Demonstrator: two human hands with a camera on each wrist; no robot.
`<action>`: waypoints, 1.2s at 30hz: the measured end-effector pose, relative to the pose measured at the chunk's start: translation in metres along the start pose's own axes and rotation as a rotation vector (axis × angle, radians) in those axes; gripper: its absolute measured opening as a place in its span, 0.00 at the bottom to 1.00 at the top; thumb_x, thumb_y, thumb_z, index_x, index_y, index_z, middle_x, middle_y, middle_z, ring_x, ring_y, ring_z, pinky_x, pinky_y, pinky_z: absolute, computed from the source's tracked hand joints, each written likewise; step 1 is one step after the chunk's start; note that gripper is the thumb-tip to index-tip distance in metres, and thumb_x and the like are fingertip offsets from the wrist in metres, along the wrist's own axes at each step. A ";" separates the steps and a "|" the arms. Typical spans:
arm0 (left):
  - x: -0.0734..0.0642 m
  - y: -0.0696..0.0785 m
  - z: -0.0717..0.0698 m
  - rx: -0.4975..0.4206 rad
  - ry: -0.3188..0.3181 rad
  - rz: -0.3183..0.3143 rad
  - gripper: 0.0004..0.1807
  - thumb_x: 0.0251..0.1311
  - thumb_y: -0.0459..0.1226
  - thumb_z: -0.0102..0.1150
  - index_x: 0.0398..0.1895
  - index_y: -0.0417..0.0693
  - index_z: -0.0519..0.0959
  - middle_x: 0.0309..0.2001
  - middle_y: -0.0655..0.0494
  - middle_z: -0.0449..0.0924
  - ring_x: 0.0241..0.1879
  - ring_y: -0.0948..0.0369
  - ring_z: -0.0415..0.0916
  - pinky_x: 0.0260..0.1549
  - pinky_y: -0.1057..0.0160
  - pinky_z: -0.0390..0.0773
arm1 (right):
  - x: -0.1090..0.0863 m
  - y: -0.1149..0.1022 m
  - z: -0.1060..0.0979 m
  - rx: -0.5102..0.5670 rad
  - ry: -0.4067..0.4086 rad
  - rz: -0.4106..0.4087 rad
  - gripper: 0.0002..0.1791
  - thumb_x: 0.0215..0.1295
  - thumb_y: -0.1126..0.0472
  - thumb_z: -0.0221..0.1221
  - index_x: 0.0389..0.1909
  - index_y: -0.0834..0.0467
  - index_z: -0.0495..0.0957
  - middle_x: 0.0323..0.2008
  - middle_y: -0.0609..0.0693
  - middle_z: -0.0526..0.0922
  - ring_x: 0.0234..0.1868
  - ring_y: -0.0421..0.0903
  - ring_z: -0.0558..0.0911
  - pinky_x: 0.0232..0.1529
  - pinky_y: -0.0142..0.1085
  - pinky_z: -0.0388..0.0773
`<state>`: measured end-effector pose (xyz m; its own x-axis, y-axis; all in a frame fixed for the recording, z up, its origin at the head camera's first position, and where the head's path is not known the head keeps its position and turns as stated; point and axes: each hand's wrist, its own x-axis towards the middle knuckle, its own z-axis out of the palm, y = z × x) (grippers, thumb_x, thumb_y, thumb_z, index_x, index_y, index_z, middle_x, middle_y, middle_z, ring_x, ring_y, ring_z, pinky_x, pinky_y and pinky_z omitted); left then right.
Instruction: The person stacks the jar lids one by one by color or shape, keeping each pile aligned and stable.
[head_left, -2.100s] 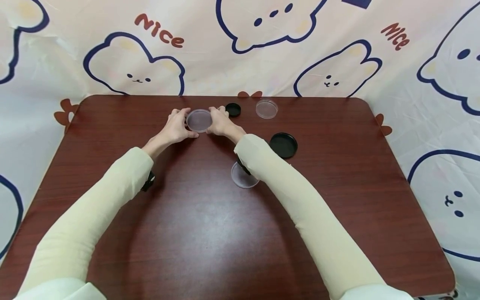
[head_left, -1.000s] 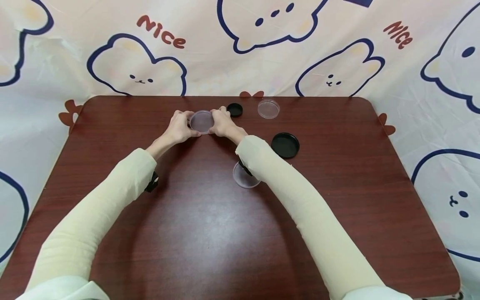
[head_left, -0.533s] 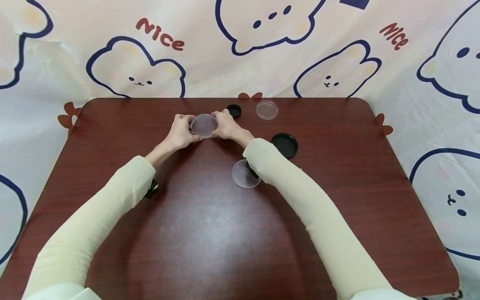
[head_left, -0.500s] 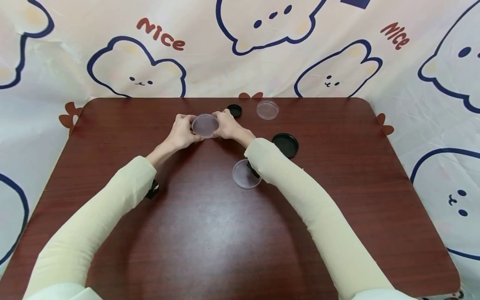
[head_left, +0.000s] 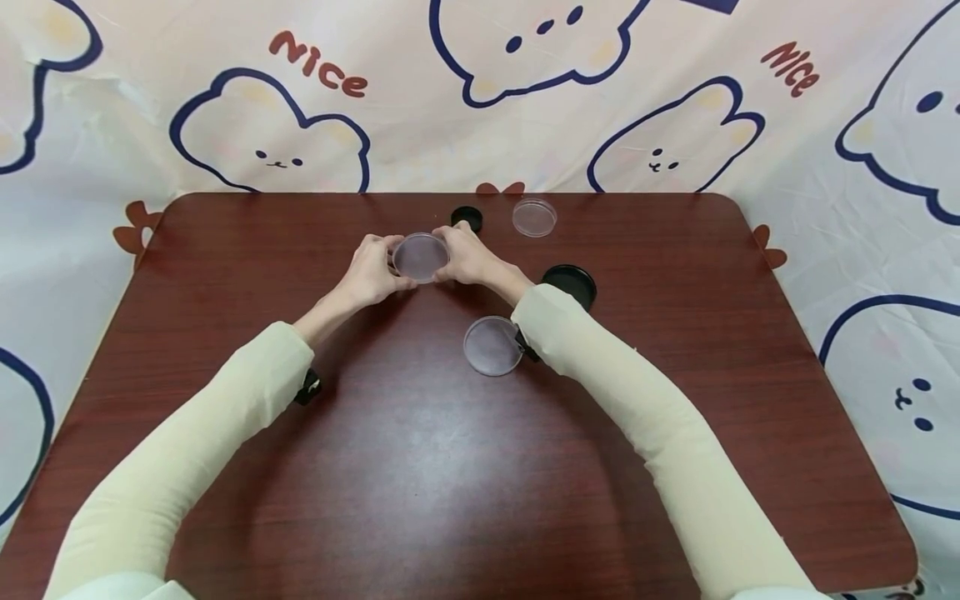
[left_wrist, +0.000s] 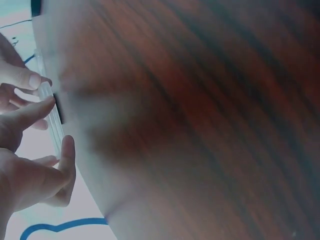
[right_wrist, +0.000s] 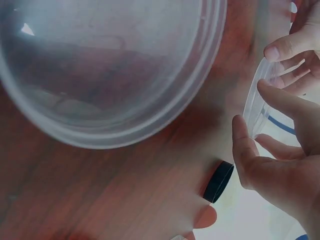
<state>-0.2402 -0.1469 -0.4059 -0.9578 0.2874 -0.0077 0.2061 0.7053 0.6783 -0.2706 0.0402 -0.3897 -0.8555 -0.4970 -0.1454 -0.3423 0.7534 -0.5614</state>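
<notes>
Both hands hold a clear, shallow petri dish [head_left: 422, 257] between them over the far middle of the table. The left hand [head_left: 371, 271] grips its left rim, thumb on the near side and fingers on the far side. On the opposite rim the right hand [head_left: 468, 257] pinches in the same way. Seen edge-on in the right wrist view, the dish [right_wrist: 255, 95] is raised above the tabletop, with fingertips along its rim. A second clear dish [head_left: 491, 346] lies nearer, beside the right wrist; it looms large in the right wrist view.
Behind the right hand sits a small black round lid [head_left: 467, 218]. Another clear dish [head_left: 534, 217] lies near the back edge. A larger black round dish [head_left: 570, 285] is partly covered by the right sleeve. The brown table [head_left: 420, 500] backs onto a printed curtain [head_left: 420, 142].
Both hands have shifted right and toward the person with the petri dish. The right forearm has moved right, uncovering more of the nearer clear dish and covering part of the larger black one.
</notes>
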 end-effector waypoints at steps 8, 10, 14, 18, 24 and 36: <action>-0.012 0.009 0.005 -0.035 -0.021 -0.003 0.42 0.47 0.30 0.73 0.65 0.28 0.63 0.57 0.32 0.61 0.44 0.45 0.77 0.45 0.53 0.77 | -0.019 0.006 0.002 0.024 0.023 -0.036 0.41 0.54 0.61 0.70 0.67 0.67 0.63 0.58 0.63 0.69 0.58 0.52 0.65 0.56 0.38 0.65; -0.014 0.012 0.007 -0.045 -0.023 -0.006 0.42 0.46 0.30 0.73 0.65 0.28 0.63 0.57 0.32 0.61 0.44 0.45 0.77 0.45 0.53 0.77 | -0.023 0.008 0.002 0.023 0.018 -0.045 0.41 0.54 0.61 0.70 0.67 0.67 0.63 0.55 0.62 0.71 0.57 0.52 0.65 0.55 0.38 0.66; -0.017 0.016 0.010 -0.052 -0.018 -0.003 0.41 0.45 0.29 0.74 0.64 0.28 0.64 0.56 0.33 0.62 0.42 0.46 0.77 0.44 0.54 0.78 | -0.029 0.009 -0.001 0.019 0.010 -0.048 0.41 0.54 0.61 0.71 0.67 0.67 0.64 0.50 0.60 0.75 0.55 0.51 0.65 0.52 0.39 0.67; -0.021 0.022 0.012 -0.052 -0.012 0.013 0.41 0.45 0.30 0.74 0.64 0.28 0.65 0.55 0.33 0.63 0.40 0.47 0.77 0.43 0.55 0.78 | -0.035 0.009 -0.003 0.018 0.006 -0.034 0.40 0.54 0.61 0.71 0.67 0.66 0.64 0.50 0.60 0.74 0.55 0.51 0.65 0.51 0.39 0.68; -0.028 0.028 0.017 -0.065 -0.021 0.023 0.41 0.45 0.30 0.74 0.63 0.29 0.65 0.55 0.34 0.63 0.40 0.48 0.78 0.43 0.55 0.78 | -0.050 0.009 -0.003 0.023 0.016 -0.025 0.40 0.53 0.62 0.71 0.66 0.67 0.65 0.50 0.61 0.72 0.52 0.51 0.66 0.50 0.39 0.67; -0.040 0.041 0.027 -0.107 -0.067 0.007 0.40 0.45 0.30 0.75 0.62 0.30 0.66 0.53 0.35 0.63 0.40 0.48 0.78 0.42 0.56 0.79 | -0.075 0.017 -0.006 0.092 0.007 -0.017 0.41 0.50 0.62 0.73 0.65 0.66 0.67 0.47 0.61 0.69 0.48 0.51 0.69 0.43 0.35 0.71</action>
<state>-0.1884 -0.1117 -0.3978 -0.9400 0.3376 -0.0494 0.1869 0.6305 0.7533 -0.2148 0.0928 -0.3838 -0.8528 -0.5059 -0.1295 -0.3199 0.7021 -0.6362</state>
